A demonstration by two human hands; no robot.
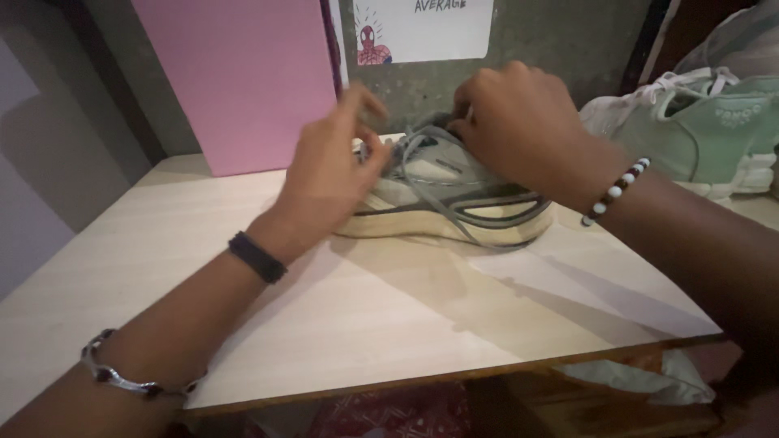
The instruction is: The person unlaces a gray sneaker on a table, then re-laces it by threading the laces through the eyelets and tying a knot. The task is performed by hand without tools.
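A grey sneaker with a cream sole lies on a pale wooden table, toe to the left. Its grey laces hang loose over the side. My left hand pinches a lace end near the shoe's toe. My right hand rests over the top of the shoe, fingers closed on the laces at the tongue. A black band sits on my left wrist and a beaded bracelet on my right.
A pink board leans against the wall behind the table. A mint-green and white sneaker sits at the right. A paper with a cartoon drawing hangs on the wall. The table's front edge runs across the bottom.
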